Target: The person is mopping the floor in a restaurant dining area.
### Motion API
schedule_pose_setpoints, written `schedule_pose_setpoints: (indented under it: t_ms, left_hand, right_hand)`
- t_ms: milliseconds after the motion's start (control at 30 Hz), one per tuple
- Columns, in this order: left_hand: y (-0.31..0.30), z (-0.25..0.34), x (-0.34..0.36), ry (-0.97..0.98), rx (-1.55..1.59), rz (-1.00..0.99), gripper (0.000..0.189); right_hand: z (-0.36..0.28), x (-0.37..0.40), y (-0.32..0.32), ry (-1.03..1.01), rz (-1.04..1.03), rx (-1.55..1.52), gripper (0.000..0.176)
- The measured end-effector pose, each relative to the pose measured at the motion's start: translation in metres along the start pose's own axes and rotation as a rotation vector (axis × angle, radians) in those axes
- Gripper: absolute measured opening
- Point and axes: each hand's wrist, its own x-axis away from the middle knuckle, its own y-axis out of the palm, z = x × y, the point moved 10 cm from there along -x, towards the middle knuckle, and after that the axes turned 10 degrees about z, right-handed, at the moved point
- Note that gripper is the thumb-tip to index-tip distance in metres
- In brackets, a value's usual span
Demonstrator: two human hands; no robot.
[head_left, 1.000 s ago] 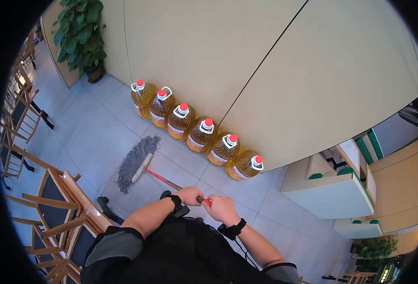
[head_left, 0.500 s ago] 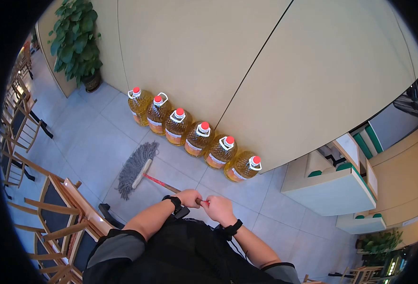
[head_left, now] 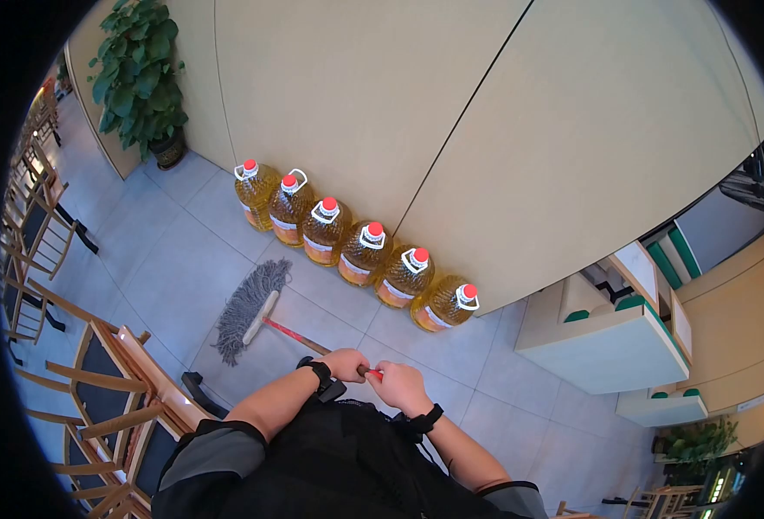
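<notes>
A mop with a grey string head lies against the tiled floor, its red and brown handle slanting back toward my body. My left hand is closed around the handle. Close beside it, nearer the end, my right hand also grips the handle. Beyond the mop head, a row of several large oil bottles with red caps and white carry handles stands upright along the wall. The mop head is apart from the bottles.
Wooden chairs crowd the lower left beside a table edge. A potted plant stands by the beige wall at the upper left. To the right is a pale cabinet with green trim. Grey floor tiles lie between.
</notes>
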Motion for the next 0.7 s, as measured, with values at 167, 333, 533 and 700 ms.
schedule_pose_setpoints:
  t_ms: [167,333,533,700]
  left_hand:
    - [0.0013,-0.001,-0.0019,0.015,0.001,0.007,0.022]
    - [-0.0009,-0.0017,-0.0041,0.002,-0.01,-0.006,0.022]
    - [-0.004,0.0,-0.0048,-0.001,-0.009,0.007,0.022]
    - [-0.004,-0.0009,-0.0032,-0.011,-0.012,0.009,0.02]
  right_hand:
    - [0.0023,-0.0014,0.0024,0.001,0.005,0.003,0.037]
    - [0.0016,-0.0043,-0.0002,-0.007,0.006,-0.001,0.036]
    - [-0.0022,-0.0051,-0.0032,-0.044,0.011,0.014,0.032]
    - [-0.0029,-0.0045,-0.0007,-0.055,0.001,0.016,0.029]
